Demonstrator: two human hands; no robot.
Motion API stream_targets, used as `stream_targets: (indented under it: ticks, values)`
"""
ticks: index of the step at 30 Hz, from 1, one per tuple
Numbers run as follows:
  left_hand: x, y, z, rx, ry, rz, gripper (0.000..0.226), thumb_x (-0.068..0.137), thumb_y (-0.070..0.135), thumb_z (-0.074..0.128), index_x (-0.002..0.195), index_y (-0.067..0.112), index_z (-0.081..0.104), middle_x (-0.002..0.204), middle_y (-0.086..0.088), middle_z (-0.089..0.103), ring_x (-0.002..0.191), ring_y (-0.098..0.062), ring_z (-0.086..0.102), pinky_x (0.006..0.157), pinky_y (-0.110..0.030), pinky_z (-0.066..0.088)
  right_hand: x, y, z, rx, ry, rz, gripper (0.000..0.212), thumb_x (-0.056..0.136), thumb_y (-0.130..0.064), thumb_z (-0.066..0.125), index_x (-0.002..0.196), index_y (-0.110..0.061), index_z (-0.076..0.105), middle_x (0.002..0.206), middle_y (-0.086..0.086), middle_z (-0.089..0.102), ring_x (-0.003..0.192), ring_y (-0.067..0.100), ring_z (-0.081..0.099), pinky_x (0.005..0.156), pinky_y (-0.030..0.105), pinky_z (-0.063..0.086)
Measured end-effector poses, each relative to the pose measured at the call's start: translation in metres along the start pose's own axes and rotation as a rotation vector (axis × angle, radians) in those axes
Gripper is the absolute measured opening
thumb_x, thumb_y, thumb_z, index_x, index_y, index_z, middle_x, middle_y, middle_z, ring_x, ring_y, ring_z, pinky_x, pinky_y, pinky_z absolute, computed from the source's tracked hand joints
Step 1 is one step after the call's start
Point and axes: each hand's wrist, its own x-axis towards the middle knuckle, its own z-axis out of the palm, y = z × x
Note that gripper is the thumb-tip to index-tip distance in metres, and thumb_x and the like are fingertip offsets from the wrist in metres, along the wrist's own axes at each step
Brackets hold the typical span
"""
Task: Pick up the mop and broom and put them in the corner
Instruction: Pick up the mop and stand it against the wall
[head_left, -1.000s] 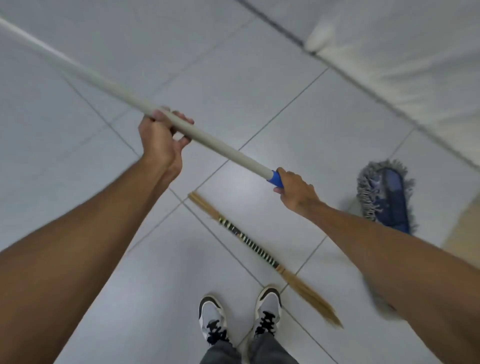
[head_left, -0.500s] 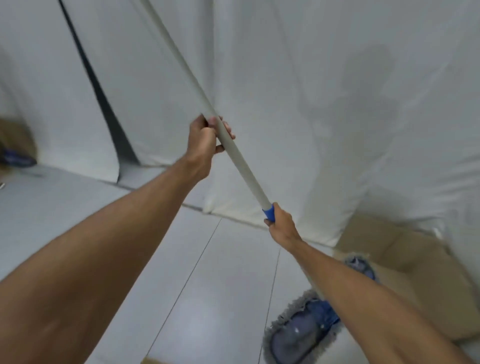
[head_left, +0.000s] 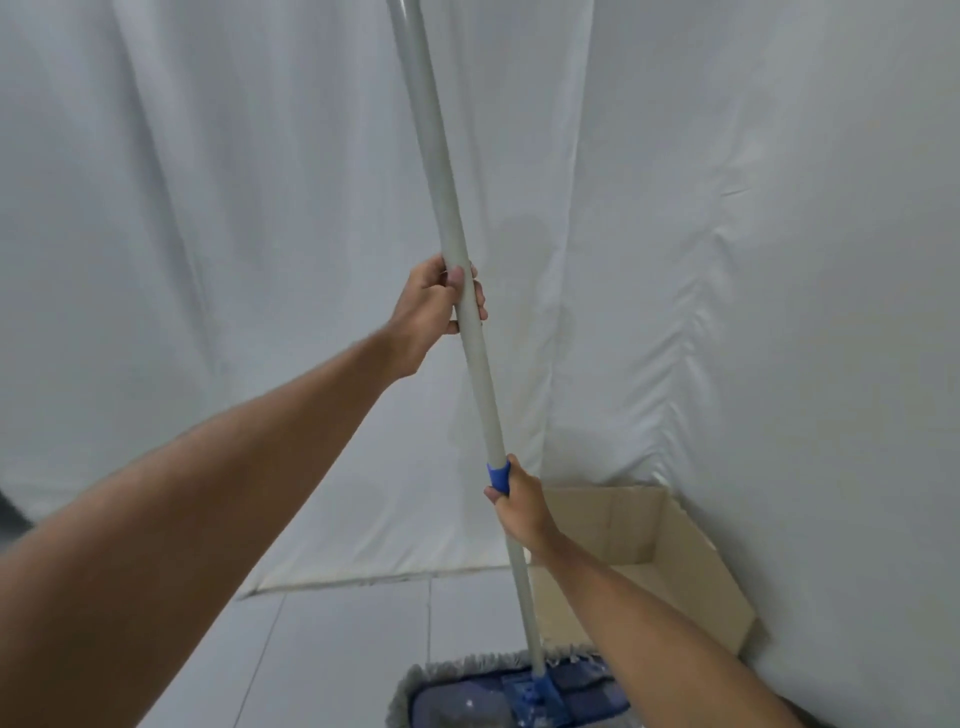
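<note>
Both hands (head_left: 470, 400) grip the near-upright mop (head_left: 480, 395).

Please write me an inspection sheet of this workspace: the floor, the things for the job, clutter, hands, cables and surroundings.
Surface: pale tiled floor, bare where visible.
Job's things: mop held near upright, its blue head low at the floor; broom not in view.
Clutter: open cardboard box by the corner, right of the mop.
Hands: left hand grips the grey pole higher up; right hand grips at the blue collar.
Cables: nothing seen.
Surroundings: white fabric sheets cover the walls.
</note>
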Motion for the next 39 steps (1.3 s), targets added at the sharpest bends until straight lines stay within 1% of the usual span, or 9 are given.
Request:
stream_targets:
  ticks: [3,7,10,17,23,27,33,36,39]
  values:
    - [0.030,-0.015,0.054,0.019,-0.067,-0.002,0.021,0.106,0.015,0.033,0.099,0.010,0.052,0.084,-0.010,0.061,0.078,-0.028,0.064,0.085,-0.050,0.056,0.025,0.041,-0.028,0.025,0.011,0.040,0.020,0.087,-0.004,0.059,0.095,-0.016,0.045,0.069,-0.005,0.048,0.059,0.004,0.046,0.055,0.008,0.038]
    - [0.071,-0.044,0.122,0.028,-0.113,-0.028,0.022,0.106,0.013,0.032,0.098,0.009,0.052,0.083,-0.011,0.061,0.078,-0.029,0.063,0.083,-0.049,0.056,0.064,0.101,-0.060,0.047,0.010,0.100,0.021,0.086,-0.008,0.061,0.106,-0.010,0.052,0.077,0.003,0.057,0.068,0.019,0.056,0.064,0.025,0.044]
    - [0.098,-0.068,0.159,0.032,-0.127,-0.038,0.023,0.106,0.012,0.030,0.098,0.008,0.052,0.083,-0.011,0.060,0.077,-0.028,0.062,0.084,-0.048,0.056,0.091,0.140,-0.078,0.071,-0.020,0.126,0.020,0.086,-0.010,0.061,0.100,-0.017,0.050,0.070,-0.003,0.054,0.067,0.020,0.056,0.068,0.033,0.049]
    - [0.173,-0.132,0.213,0.048,-0.205,-0.068,0.026,0.104,0.008,0.028,0.101,0.006,0.053,0.084,-0.012,0.059,0.077,-0.026,0.063,0.081,-0.043,0.057,0.163,0.222,-0.096,0.129,-0.069,0.201,0.023,0.085,-0.016,0.058,0.106,-0.017,0.052,0.070,-0.006,0.052,0.066,0.014,0.053,0.067,0.031,0.048]
    - [0.268,-0.225,0.244,0.040,-0.269,-0.105,0.025,0.105,0.009,0.029,0.101,0.006,0.054,0.085,-0.013,0.059,0.077,-0.026,0.063,0.080,-0.042,0.057,0.250,0.281,-0.099,0.125,-0.102,0.240,0.021,0.087,-0.002,0.057,0.097,-0.019,0.049,0.069,-0.002,0.052,0.052,0.006,0.053,0.049,0.019,0.046]
    - [0.336,-0.286,0.260,0.042,-0.324,-0.118,0.025,0.105,0.008,0.029,0.102,0.005,0.053,0.086,-0.013,0.059,0.078,-0.025,0.064,0.078,-0.039,0.056,0.315,0.321,-0.095,0.127,-0.124,0.294,0.028,0.088,0.001,0.055,0.083,-0.025,0.046,0.067,-0.001,0.050,0.054,0.011,0.050,0.052,0.025,0.046]
    - [0.422,-0.357,0.282,0.005,-0.353,-0.161,0.024,0.105,0.008,0.030,0.103,0.007,0.054,0.088,-0.013,0.059,0.080,-0.025,0.063,0.080,-0.040,0.054,0.407,0.373,-0.092,0.111,-0.170,0.376,0.011,0.092,-0.003,0.054,0.099,-0.009,0.049,0.074,0.002,0.053,0.071,0.020,0.056,0.062,0.026,0.051]
    - [0.461,-0.386,0.298,0.015,-0.368,-0.197,0.023,0.105,0.006,0.030,0.104,0.005,0.054,0.090,-0.015,0.058,0.083,-0.026,0.062,0.076,-0.032,0.051,0.453,0.404,-0.092,0.096,-0.194,0.408,0.009,0.090,-0.003,0.055,0.094,-0.008,0.048,0.073,0.005,0.052,0.067,0.018,0.055,0.065,0.033,0.051]
    - [0.493,-0.420,0.317,0.037,-0.374,-0.231,0.024,0.104,0.005,0.030,0.104,0.006,0.054,0.089,-0.013,0.060,0.086,-0.027,0.062,0.081,-0.040,0.049,0.492,0.440,-0.090,0.100,-0.203,0.445,0.010,0.089,-0.002,0.055,0.094,-0.008,0.049,0.076,0.005,0.053,0.067,0.016,0.055,0.069,0.036,0.052]
